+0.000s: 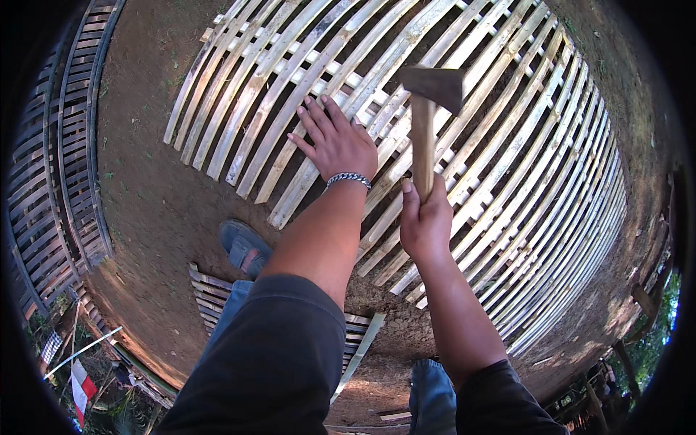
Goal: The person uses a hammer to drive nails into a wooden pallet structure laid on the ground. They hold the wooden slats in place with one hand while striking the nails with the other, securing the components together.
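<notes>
A large panel of pale split-bamboo or wooden slats (290, 199) lies on the ground in front of me, its slats running over pale crosspieces. My left hand (338, 145), with a chain bracelet at the wrist, rests palm down on the slats near the panel's near left part. Its fingers are spread and hold nothing. My right hand (426, 223) is wrapped round the lower handle of a hatchet (422, 148). The hatchet stands upright in my grip, its dark metal head over the slats to the right of my left hand. Its blade points right.
Brown bare soil (138, 94) surrounds the panel. A darker slatted panel (76, 145) stands along the left. My shoe (243, 245) is near the large panel's edge, beside a smaller slatted piece (210, 293) under me. At the lower left hangs a red and white flag (83, 388).
</notes>
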### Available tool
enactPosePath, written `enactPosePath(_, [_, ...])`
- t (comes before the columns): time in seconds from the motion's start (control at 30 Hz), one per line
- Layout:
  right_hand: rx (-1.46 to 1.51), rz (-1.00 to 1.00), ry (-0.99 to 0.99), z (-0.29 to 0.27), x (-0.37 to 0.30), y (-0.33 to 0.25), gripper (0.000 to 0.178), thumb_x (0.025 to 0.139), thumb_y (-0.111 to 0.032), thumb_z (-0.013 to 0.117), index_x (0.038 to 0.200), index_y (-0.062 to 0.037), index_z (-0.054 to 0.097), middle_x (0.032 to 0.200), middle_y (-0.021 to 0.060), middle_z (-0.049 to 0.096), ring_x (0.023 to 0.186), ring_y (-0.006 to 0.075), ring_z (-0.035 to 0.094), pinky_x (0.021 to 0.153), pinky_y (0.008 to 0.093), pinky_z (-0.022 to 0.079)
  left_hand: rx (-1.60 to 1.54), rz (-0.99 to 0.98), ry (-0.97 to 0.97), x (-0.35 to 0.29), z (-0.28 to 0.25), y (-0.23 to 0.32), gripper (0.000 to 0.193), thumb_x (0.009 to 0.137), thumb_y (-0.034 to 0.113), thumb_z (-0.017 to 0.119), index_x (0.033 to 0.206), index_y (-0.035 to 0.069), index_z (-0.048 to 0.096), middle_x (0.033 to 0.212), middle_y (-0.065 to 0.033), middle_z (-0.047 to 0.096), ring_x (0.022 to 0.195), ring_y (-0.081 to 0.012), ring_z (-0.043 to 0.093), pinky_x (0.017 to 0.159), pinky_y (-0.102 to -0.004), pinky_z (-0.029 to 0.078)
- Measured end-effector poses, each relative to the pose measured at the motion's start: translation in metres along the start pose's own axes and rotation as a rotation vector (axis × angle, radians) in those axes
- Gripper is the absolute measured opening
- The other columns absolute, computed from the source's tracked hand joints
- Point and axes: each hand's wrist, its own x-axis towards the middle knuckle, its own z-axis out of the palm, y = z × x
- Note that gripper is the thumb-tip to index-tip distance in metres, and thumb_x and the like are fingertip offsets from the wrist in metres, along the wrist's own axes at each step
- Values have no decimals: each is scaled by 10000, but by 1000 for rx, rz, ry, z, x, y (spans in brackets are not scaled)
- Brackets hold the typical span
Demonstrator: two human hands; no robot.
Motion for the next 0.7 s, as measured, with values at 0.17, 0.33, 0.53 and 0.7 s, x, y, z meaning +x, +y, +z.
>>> enactPosePath(0.17, [-243,61,-137,9,13,32,304,1043,-250,609,1185,9,537,826,304,689,806,498,699,733,546,550,-21,10,17,0,-1,2,667,1052,330,423,1621,9,290,1701,-244,225,1593,-410,168,1244,-679,89])
enactPosePath(0.33, [58,11,68,-2,0,4,328,1029,-237,626,1235,5,544,839,311,693,831,500,700,743,587,538,3,0,2,-4,3,-1,671,1058,348,420,1623,10,288,1706,-238,214,1596,-407,156,1246,-676,85])
enactPosePath(0.53, [-310,62,-174,-10,18,21,392,1043,-294,605,1301,-7,534,899,300,716,875,494,707,795,584,545,-16,2,-2,5,0,1,715,1034,337,485,1634,16,266,1722,-221,182,1605,-395,128,1248,-686,67])
enactPosePath(0.7, [-269,-173,-41,-28,3,35,385,1055,-291,581,1342,-50,492,886,268,719,790,482,707,740,575,551,-20,-6,-51,2,-1,3,726,1034,345,487,1642,27,250,1727,-216,167,1608,-391,113,1249,-685,63])
